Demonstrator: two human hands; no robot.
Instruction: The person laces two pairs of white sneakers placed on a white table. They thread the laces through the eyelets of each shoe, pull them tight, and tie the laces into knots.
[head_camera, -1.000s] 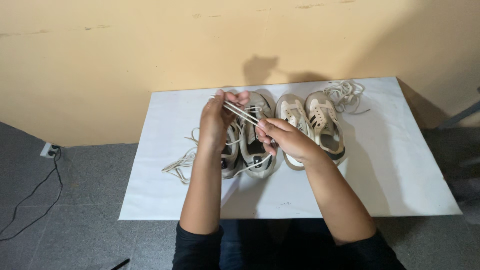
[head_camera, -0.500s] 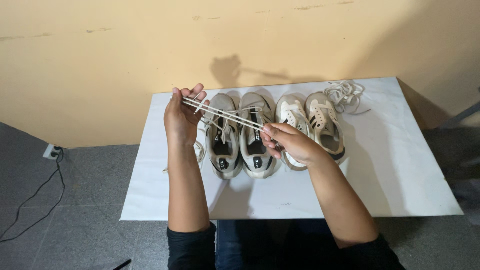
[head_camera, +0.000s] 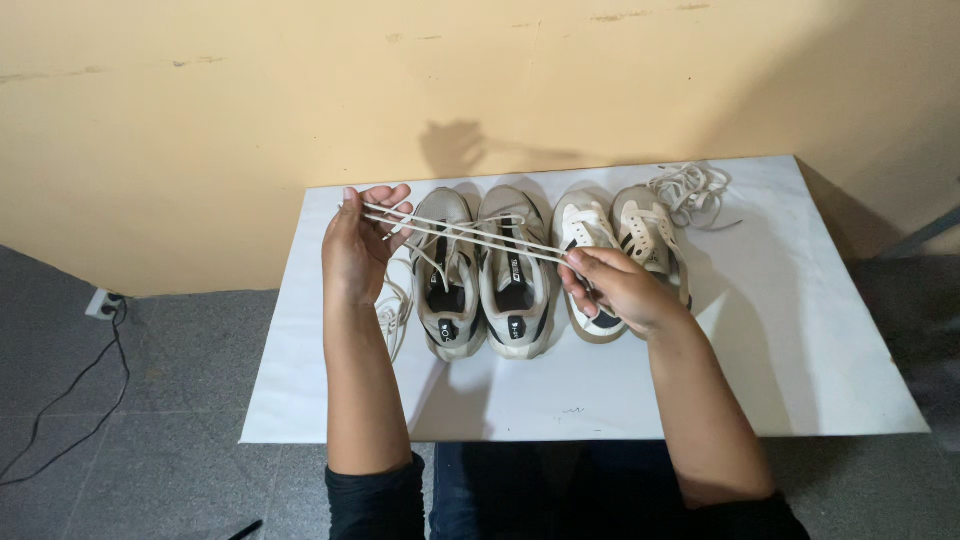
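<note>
A white shoelace is stretched taut in a doubled line above the shoes, running from the left hand on the left to the right hand on the right. The left hand is raised over the left part of the white table, its fingers curled around the lace ends, which cross the palm near the fingertips. The right hand pinches the other end of the lace between thumb and fingers, just over the near part of the third shoe from the left. Four sneakers stand side by side in a row at the far middle of the table, toes pointing to the far wall. The left pair is grey and white with dark insoles; the left one of them is loosely laced, and slack lace hangs off its left side onto the table. The right pair is white with dark side stripes, partly hidden by the right hand. A loose bundle of white laces lies on the table just right of that pair, near the far edge. On the grey floor at far left a dark cable runs to a wall socket.
</note>
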